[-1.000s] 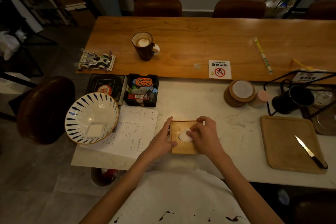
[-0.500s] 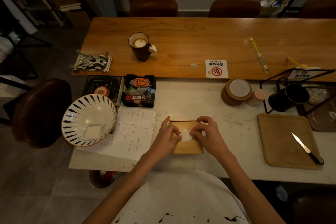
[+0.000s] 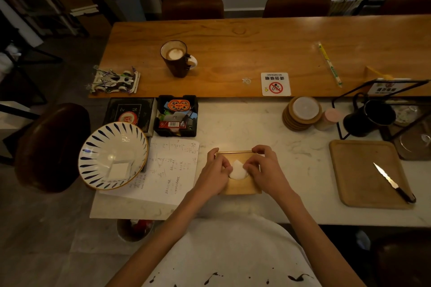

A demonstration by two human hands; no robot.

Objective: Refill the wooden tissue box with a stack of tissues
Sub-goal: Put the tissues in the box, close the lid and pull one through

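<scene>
The wooden tissue box (image 3: 240,187) lies flat on the marble counter right in front of me. A white tissue (image 3: 238,170) pokes up through the opening in its lid. My left hand (image 3: 215,173) rests on the box's left side, its fingertips pinching the tissue's left edge. My right hand (image 3: 264,170) covers the right side of the box, fingers curled, and pinches the tissue's right edge. Both hands hide much of the lid.
A sheet of handwritten paper (image 3: 172,170) and a striped bowl (image 3: 113,155) lie to the left. A wooden tray (image 3: 363,175) with a knife (image 3: 394,183) sits to the right. Coasters (image 3: 302,113), a black mug (image 3: 368,116) and a coffee mug (image 3: 177,58) stand farther back.
My left hand slid from the box's left edge onto the lid and took hold of the tissue. The tissue now stands higher out of the opening.
</scene>
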